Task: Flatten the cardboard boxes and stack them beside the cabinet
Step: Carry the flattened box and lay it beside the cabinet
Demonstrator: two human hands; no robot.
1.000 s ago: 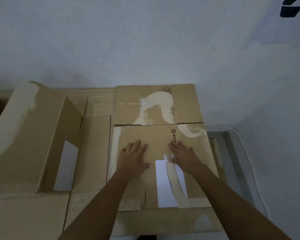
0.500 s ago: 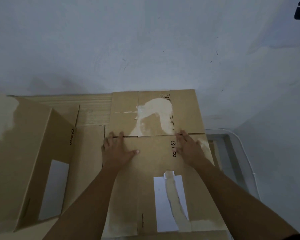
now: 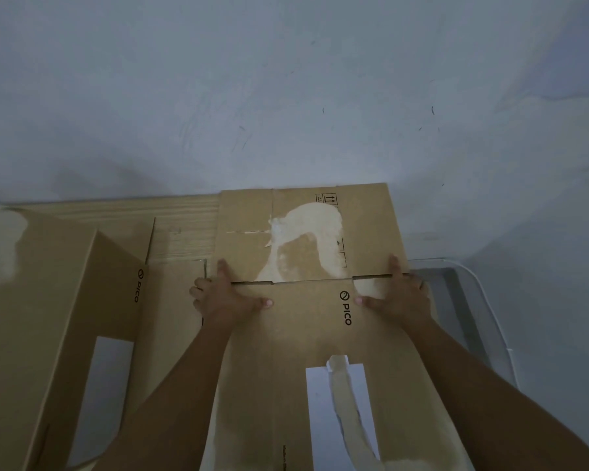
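Observation:
A flattened brown PICO cardboard box (image 3: 306, 338) with a white label and torn tape lies on top of other flat cardboard. My left hand (image 3: 228, 297) grips its far left corner, fingers curled over the edge. My right hand (image 3: 397, 295) holds its far right corner, thumb pointing inward on top. Beyond the hands lies another flattened box (image 3: 306, 232) with a pale torn patch, up against the wall. To the left stands an unflattened box (image 3: 48, 334) with a white label on its side.
A pale grey wall (image 3: 286, 96) rises right behind the cardboard. A pale wood-grain surface (image 3: 177, 219) shows beside the far flat box. On the right, a grey floor strip with a white cable (image 3: 483, 317) runs along the wall.
Both hands slid from the middle of the flat box outward to its far corners. The view has moved closer to the wall.

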